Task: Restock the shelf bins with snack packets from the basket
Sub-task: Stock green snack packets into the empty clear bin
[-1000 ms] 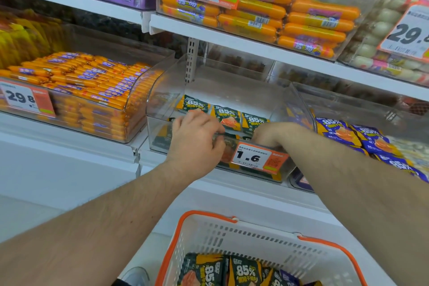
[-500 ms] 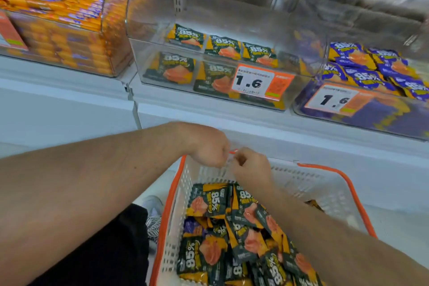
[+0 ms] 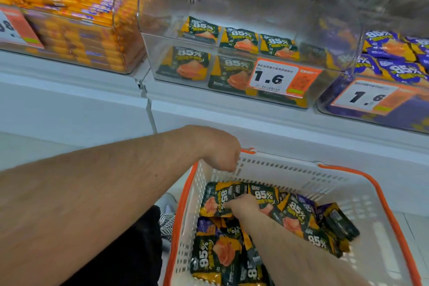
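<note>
A white basket [image 3: 301, 172] with an orange rim sits low in front of me, full of dark green and orange snack packets [image 3: 218, 255] marked 85%. My right hand [image 3: 243, 206] is down inside it, fingers curled round a green packet [image 3: 216, 199] at the top of the pile. My left hand [image 3: 222, 153] hangs at the basket's far left rim with its fingers curled under and hidden. Above, the clear shelf bin [image 3: 162, 37] with a 1.6 price tag [image 3: 278, 78] holds several of the same packets [image 3: 202, 30], two rows deep.
To the right stands a bin of purple packets [image 3: 394, 53] with its own 1.6 tag. A bin of orange sausages [image 3: 69, 7] is at the left. The white shelf ledge [image 3: 232, 114] juts out between bins and basket. A few purple packets [image 3: 306, 204] lie in the basket.
Both hands left the shelf bin and came down to the basket. My right hand has since dropped from the rim onto the packets and closed on one. The view tilted down.
</note>
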A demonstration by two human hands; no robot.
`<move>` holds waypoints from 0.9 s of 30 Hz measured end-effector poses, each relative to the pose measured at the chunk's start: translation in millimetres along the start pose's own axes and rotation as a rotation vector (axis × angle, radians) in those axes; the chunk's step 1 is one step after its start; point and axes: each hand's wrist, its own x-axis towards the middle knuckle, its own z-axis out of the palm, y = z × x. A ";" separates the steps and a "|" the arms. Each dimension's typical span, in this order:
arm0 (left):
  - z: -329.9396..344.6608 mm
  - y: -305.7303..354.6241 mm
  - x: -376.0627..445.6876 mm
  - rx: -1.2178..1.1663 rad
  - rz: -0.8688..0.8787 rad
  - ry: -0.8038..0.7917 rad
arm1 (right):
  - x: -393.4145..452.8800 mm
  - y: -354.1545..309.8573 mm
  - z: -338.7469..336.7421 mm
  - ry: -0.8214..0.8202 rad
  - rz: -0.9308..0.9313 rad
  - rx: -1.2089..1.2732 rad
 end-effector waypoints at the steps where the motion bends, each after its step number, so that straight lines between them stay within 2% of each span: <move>1: -0.1 -0.1 0.9 -0.003 0.000 -0.003 | -0.6 0.6 -0.8 0.001 -0.026 -0.061; 5: -1.3 -1.3 2.7 -0.018 -0.001 0.002 | -9.9 -3.7 -9.3 0.093 -0.195 -0.242; 12: -13.5 -18.9 4.1 -0.082 -0.048 0.149 | -49.5 -42.7 -93.8 0.277 -0.648 -0.235; 16: -32.6 -27.0 -12.3 -0.409 -0.073 0.244 | -83.8 -65.0 -139.7 0.275 -0.810 -0.049; 19: -44.9 -30.3 -26.2 -0.691 0.040 0.319 | -109.6 -81.3 -157.8 0.257 -0.912 0.106; 21: -52.5 -31.5 -34.8 -0.857 0.098 0.436 | -128.3 -93.0 -164.2 0.236 -0.968 0.210; 24: -64.5 -33.2 -43.9 -0.965 0.083 0.698 | -155.1 -109.6 -170.6 0.235 -1.073 0.318; 27: -75.3 -35.2 -50.9 -1.131 0.097 0.911 | -178.3 -121.7 -174.3 0.163 -1.161 0.423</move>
